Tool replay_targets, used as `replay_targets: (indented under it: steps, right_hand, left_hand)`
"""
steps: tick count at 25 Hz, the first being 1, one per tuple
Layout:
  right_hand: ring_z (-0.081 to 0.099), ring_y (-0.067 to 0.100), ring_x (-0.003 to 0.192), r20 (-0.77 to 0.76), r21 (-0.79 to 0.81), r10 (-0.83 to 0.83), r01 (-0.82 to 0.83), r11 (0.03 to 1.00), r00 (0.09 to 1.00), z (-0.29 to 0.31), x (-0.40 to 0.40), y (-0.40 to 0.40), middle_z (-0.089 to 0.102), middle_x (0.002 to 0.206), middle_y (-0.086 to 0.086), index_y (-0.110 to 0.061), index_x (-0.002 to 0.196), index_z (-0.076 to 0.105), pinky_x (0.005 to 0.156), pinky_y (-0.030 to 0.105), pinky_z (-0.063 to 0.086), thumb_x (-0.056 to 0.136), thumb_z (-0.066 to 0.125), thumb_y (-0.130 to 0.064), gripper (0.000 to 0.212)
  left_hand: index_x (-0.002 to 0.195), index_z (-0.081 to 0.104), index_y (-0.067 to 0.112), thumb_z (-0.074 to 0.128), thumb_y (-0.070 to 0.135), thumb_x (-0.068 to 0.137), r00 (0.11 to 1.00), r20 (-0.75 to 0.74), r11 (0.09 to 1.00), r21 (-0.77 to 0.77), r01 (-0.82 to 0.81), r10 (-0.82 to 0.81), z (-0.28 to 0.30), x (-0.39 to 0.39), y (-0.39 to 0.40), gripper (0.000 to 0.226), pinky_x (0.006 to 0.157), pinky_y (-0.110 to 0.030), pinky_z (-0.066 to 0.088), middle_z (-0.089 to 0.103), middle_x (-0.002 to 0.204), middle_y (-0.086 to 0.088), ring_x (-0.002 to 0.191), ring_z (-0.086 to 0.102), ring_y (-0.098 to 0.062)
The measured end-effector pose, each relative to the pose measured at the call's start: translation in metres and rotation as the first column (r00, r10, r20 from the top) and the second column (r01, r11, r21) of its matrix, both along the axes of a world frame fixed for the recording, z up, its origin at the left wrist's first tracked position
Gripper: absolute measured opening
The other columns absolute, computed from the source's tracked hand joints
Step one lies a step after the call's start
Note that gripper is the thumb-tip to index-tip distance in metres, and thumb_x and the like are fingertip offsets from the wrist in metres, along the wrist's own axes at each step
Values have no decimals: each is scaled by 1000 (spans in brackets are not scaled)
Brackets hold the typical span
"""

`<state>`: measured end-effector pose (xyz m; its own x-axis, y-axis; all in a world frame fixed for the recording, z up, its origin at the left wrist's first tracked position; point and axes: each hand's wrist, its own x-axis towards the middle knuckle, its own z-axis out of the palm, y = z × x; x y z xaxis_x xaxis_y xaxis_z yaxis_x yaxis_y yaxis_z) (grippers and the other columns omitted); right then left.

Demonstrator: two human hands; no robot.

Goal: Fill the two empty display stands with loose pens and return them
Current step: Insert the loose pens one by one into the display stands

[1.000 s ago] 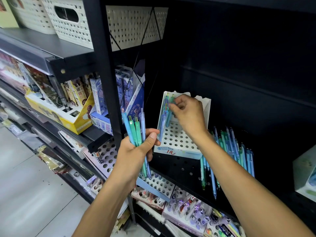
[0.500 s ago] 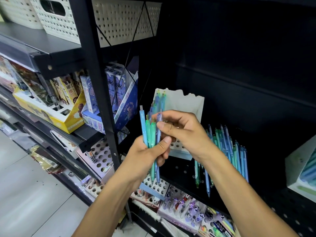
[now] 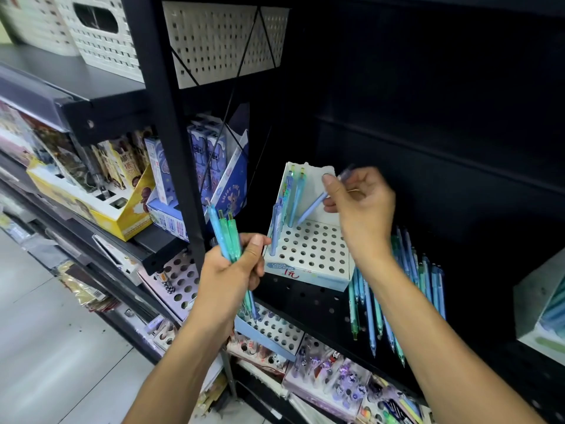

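A white display stand point(image 3: 308, 252) with a grid of holes sits on the black shelf, with a few blue and green pens point(image 3: 289, 203) upright along its left side. My right hand point(image 3: 360, 203) pinches a pale blue pen point(image 3: 315, 206), tilted with its tip down at a back hole of the stand. To the stand's left, my left hand point(image 3: 232, 270) grips a small bunch of blue and green pens point(image 3: 224, 231). Loose pens point(image 3: 397, 289) lie on the shelf right of the stand. A second holed stand point(image 3: 272, 328) sits lower down, partly behind my left wrist.
A black upright post point(image 3: 171, 142) stands left of the stand. Boxed stationery point(image 3: 195, 179) and a yellow carton point(image 3: 91, 206) fill the left shelves. White baskets point(image 3: 104, 35) sit on top. Another white stand point(image 3: 541, 310) is at the far right. More pen displays point(image 3: 330, 384) sit below.
My right hand took one pen from the bunch in my left hand and carried it up and right to the stand. My left hand dropped slightly with the remaining pens.
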<state>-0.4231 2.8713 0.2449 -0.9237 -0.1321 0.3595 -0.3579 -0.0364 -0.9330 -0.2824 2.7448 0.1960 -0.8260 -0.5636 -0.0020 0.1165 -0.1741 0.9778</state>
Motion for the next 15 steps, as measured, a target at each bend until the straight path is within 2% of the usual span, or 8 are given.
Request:
replay_targets:
  steps: [2,6,8,11,13,15]
  right_hand:
    - [69,15,65,-10,87,10,-9,996,1000,-11,2,-9,68,80,3,-17,84,57,64,32,59,87,75,-22,19]
    - [70,21,70,-89,208,-21,39,977,996,-23,-2,-15,67,78,-1,-23,82,54,67,46,59,86,76,-29,23]
    - [68,17,67,-132,264,-14,49,963,991,-22,-4,-18,66,74,-2,-18,83,56,66,42,59,85,77,-30,25]
    - [60,6,63,-214,413,43,51,909,976,-21,-1,-26,62,70,-10,-18,86,59,64,27,56,84,77,-34,25]
    - [57,2,63,-216,480,80,34,877,973,-23,-4,-29,60,71,-12,-19,87,59,66,27,55,85,76,-33,22]
    - [56,3,65,-172,545,127,-13,839,977,-20,-9,-29,60,73,-12,-18,88,60,71,33,55,85,76,-30,21]
  left_hand:
    - [94,71,10,58,26,96,1000,-4,1000,-10,12,-12,1,0,1,21,50,-23,35,50,57,1,51,40,-9]
    - [93,72,11,60,32,90,999,-9,999,-9,39,-39,1,1,0,24,50,-24,35,49,58,-1,51,39,-11]
    - [93,72,10,60,31,91,999,-6,999,-9,39,-39,0,1,-1,24,50,-24,35,49,58,-1,51,39,-11]
    - [94,72,9,60,26,95,999,3,999,5,38,-38,-1,1,0,20,50,-25,35,48,58,-1,51,39,-11]
    - [94,71,9,60,25,96,999,5,999,10,46,-46,-1,0,1,20,50,-24,35,48,57,-1,51,39,-11]
    - [94,71,8,59,25,96,998,8,998,2,56,-56,1,0,2,20,50,-24,35,48,57,-1,50,39,-11]
